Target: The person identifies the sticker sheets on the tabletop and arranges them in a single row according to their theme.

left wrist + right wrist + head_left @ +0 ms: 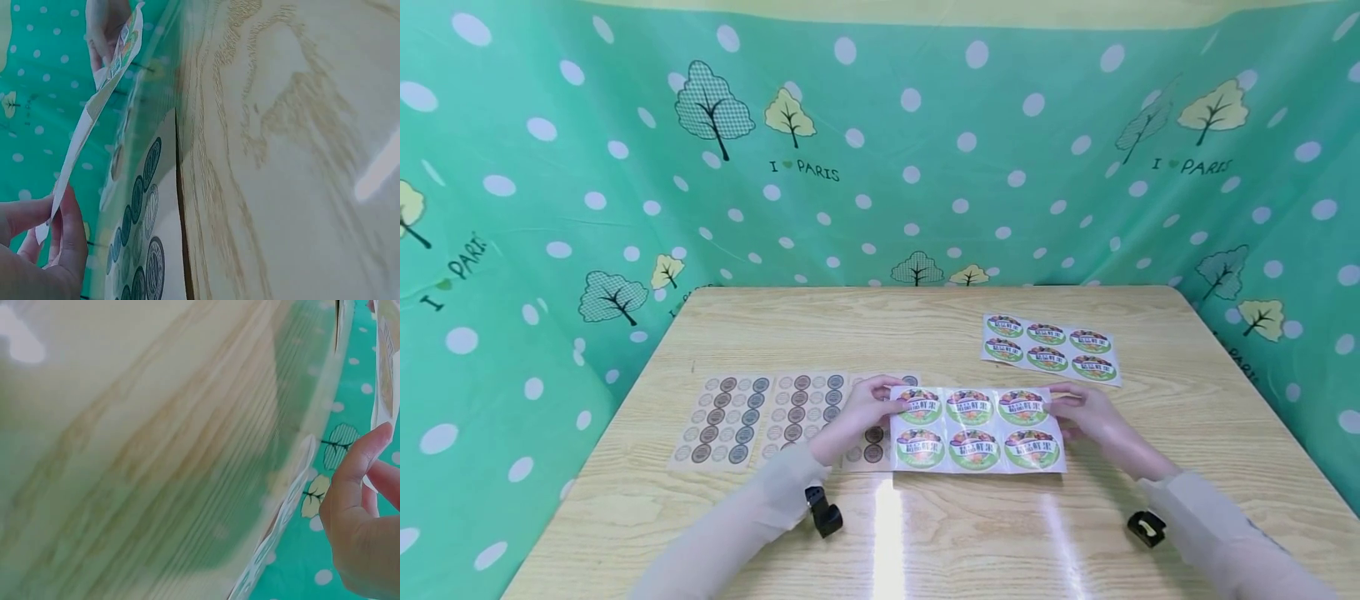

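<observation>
A white sticker sheet [977, 429] with two rows of oval fruit labels is held up above the table by both hands. My left hand [861, 417] pinches its left edge between thumb and fingers; the left wrist view shows that hand [50, 244] with the sheet [84, 131] seen nearly edge-on. At the opposite edge, my right hand [1093, 421] grips the sheet; in the right wrist view the thumb and fingers of this hand [362, 512] close on it. Behind and below the left hand lie brown sheets of round stickers [805, 400], partly covered by the hand and the raised sheet.
Another fruit-label sheet [1051, 348] lies flat at the back right. A further sheet of round stickers [718, 421] is at the left. The wooden table [775, 325] meets a green dotted curtain [880, 150] at its back and sides.
</observation>
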Demonstrator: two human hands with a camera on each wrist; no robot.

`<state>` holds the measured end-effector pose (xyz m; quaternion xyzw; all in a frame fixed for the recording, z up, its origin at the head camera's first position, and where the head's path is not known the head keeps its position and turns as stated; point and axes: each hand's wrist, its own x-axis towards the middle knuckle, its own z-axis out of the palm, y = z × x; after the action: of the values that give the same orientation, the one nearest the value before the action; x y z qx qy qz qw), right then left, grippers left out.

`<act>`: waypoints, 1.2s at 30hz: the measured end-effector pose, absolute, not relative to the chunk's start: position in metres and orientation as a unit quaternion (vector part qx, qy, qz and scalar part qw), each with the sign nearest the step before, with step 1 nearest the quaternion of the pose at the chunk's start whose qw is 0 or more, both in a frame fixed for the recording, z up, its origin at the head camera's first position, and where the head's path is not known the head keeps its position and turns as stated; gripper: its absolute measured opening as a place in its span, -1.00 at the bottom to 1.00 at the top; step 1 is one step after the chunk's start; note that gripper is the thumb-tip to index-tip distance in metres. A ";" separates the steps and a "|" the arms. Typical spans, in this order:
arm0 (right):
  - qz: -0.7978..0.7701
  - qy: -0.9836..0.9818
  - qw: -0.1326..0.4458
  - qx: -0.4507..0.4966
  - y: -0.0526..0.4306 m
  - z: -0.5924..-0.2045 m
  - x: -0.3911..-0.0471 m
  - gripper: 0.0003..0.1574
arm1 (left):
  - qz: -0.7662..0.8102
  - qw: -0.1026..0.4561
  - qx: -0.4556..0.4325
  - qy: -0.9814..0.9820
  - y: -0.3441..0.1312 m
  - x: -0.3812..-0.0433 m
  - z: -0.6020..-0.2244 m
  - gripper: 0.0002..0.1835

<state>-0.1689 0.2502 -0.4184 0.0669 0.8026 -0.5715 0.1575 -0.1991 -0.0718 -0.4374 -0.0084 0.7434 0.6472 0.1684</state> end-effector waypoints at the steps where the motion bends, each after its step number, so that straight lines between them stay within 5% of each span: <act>1: -0.571 0.803 0.157 0.066 0.253 -0.419 -0.169 -0.31 | 0.643 0.166 -0.009 0.748 -0.069 -0.200 -0.438 -0.60; 36: -0.544 0.817 0.171 0.088 0.292 -0.432 -0.179 -0.33 | 0.631 0.143 -0.023 0.762 -0.021 -0.214 -0.455 -0.70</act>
<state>-0.1791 0.2918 -0.4324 0.0876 0.8171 -0.5435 0.1711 -0.2144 -0.0208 -0.4552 -0.0227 0.7622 0.6309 0.1432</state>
